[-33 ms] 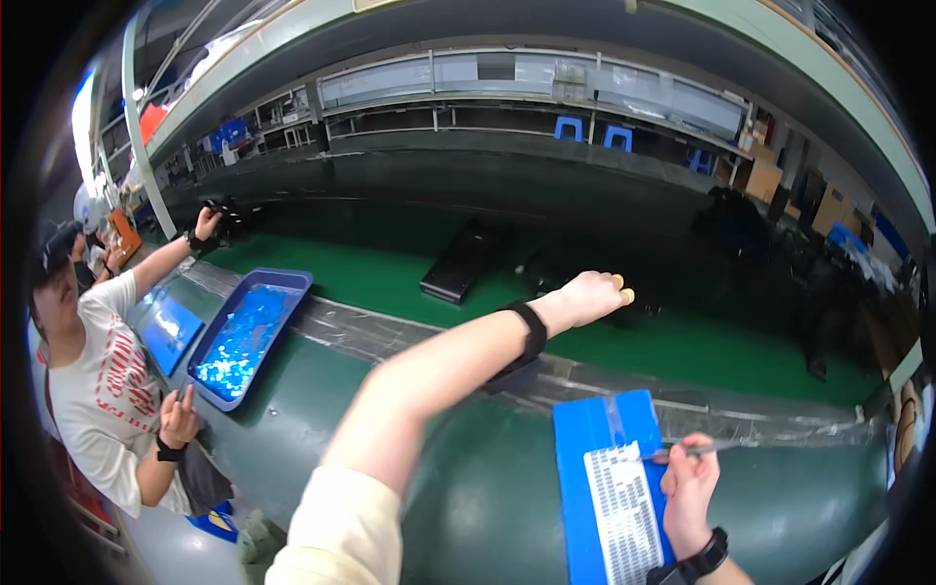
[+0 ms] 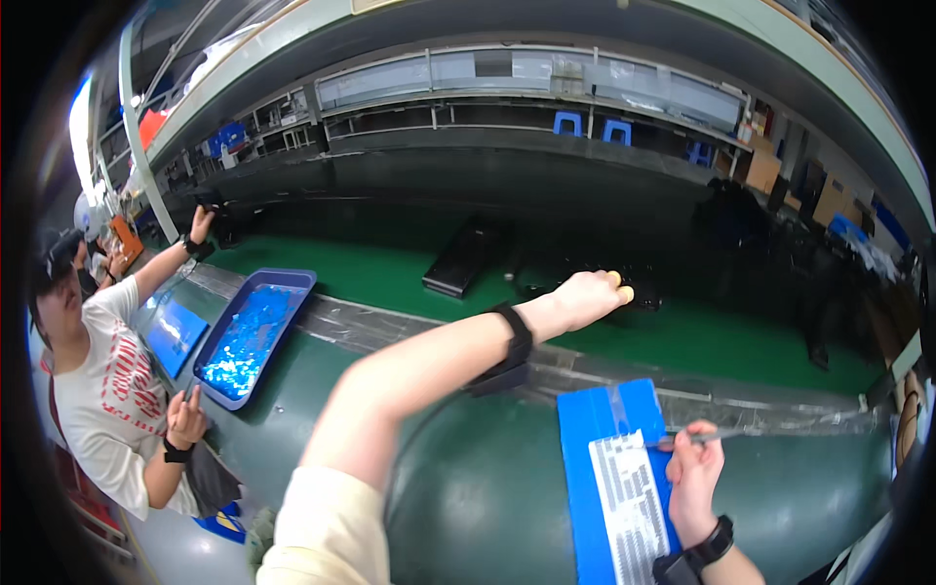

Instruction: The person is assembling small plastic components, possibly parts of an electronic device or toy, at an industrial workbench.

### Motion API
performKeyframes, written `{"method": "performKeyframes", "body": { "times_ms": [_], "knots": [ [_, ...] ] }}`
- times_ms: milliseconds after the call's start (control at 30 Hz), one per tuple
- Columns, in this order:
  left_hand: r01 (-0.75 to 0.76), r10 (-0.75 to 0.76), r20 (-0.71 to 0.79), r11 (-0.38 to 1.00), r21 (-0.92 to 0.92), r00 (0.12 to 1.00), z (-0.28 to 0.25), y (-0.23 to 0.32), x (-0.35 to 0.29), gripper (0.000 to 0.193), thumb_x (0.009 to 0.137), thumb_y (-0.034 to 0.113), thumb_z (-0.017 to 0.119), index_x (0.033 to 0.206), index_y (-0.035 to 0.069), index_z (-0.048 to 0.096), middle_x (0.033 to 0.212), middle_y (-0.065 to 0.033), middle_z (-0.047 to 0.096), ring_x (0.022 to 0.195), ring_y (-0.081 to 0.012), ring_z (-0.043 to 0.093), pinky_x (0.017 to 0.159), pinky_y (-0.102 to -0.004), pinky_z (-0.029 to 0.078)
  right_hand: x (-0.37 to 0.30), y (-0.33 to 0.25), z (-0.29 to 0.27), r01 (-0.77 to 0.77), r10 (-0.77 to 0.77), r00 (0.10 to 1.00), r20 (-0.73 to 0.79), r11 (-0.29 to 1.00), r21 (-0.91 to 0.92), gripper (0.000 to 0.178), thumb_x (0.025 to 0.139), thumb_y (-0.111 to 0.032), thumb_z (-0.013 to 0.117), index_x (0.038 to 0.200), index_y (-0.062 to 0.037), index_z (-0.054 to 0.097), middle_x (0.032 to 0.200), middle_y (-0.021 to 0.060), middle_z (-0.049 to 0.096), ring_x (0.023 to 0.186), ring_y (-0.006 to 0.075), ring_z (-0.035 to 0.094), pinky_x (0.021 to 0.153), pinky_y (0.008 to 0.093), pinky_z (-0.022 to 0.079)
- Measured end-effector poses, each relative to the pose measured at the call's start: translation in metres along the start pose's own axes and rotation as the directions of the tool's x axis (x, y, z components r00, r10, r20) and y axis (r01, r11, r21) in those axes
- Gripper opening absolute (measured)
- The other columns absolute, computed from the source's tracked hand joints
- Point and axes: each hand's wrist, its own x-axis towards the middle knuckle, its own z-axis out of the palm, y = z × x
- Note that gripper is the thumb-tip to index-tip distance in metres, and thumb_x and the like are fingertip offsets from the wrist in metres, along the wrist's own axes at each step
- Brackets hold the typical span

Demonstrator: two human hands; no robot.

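My left hand (image 2: 582, 300) reaches out over the green belt, yellow finger covers on its fingertips. Its fingers are bent and closed beside small dark parts (image 2: 643, 303); what they grip, if anything, I cannot make out. In my right hand (image 2: 694, 478) is a pair of thin metal tweezers (image 2: 712, 436), pinched between thumb and fingers. The tweezers' end lies over a white sheet of small dark-printed labels (image 2: 627, 497). That sheet rests on a blue board (image 2: 577, 468) at the near edge of the bench.
On the belt lies a black box-shaped device (image 2: 456, 269). To the left stands a dark blue tray (image 2: 207, 341) of shiny blue pieces. A co-worker (image 2: 117, 380) sits beyond it, one arm stretched over the belt. Dark bundles (image 2: 731, 219) lie at the far right.
The blue board and label sheet appear slightly further right and higher. My left hand appears slightly lower and further left, with more of the dark parts beside its fingers showing. Both hands keep their pose.
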Motion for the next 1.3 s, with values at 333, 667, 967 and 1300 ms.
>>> {"method": "performKeyframes", "body": {
  "times_ms": [333,667,967,1300],
  "knots": [
    [0.098,-0.084,0.093,0.982,-0.162,0.992,-0.127,0.179,-0.143,0.022,0.061,0.006,0.047,0.082,0.004,0.045,0.071,-0.009,0.04,0.066,-0.0214,0.045,0.054,-0.0292,0.039,0.01,0.012,-0.009,0.037,-0.027,0.997,-0.069,0.987,0.154,0.017,0.077,-0.005,0.049,0.091,-0.0058,0.039,0.059,0.0077,0.051,0.04,0.0051,0.034,0.037,0.0191,0.027],
    [0.338,-0.251,0.25,0.843,-0.418,0.935,-0.116,0.213,-0.143,0.027,0.064,0.01,0.055,0.083,0.0,0.039,0.076,-0.0148,0.043,0.068,-0.0256,0.052,0.051,-0.0316,0.045,-0.011,-0.009,0.01,0.112,-0.107,0.993,-0.042,0.982,0.15,0.013,0.077,-0.007,0.049,0.087,-0.0049,0.041,0.06,0.0089,0.053,0.038,0.0041,0.032,0.035,0.0183,0.025],
    [0.39,-0.298,0.368,0.897,-0.208,0.881,-0.125,0.185,-0.179,0.065,0.056,0.039,0.064,0.102,-0.004,0.044,0.102,-0.0228,0.042,0.088,-0.0312,0.043,0.071,-0.0367,0.036,-0.062,-0.027,0.035,0.001,-0.003,0.969,0.248,1.0,0.007,0.014,0.074,-0.001,0.05,0.085,-0.0037,0.041,0.056,0.0056,0.052,0.033,0.0015,0.033,0.029,0.0168,0.022],
    [0.431,-0.348,0.346,0.879,-0.202,0.871,-0.122,0.186,-0.174,0.07,0.058,0.049,0.058,0.099,-0.006,0.047,0.1,-0.0211,0.043,0.084,-0.0291,0.04,0.068,-0.0345,0.036,-0.062,-0.007,0.04,0.011,0.041,0.914,0.404,0.992,-0.125,0.016,0.07,0.009,0.05,0.083,0.0023,0.042,0.077,0.006,0.048,0.07,0.0146,0.056,0.061,0.0216,0.048]
  ]
}}
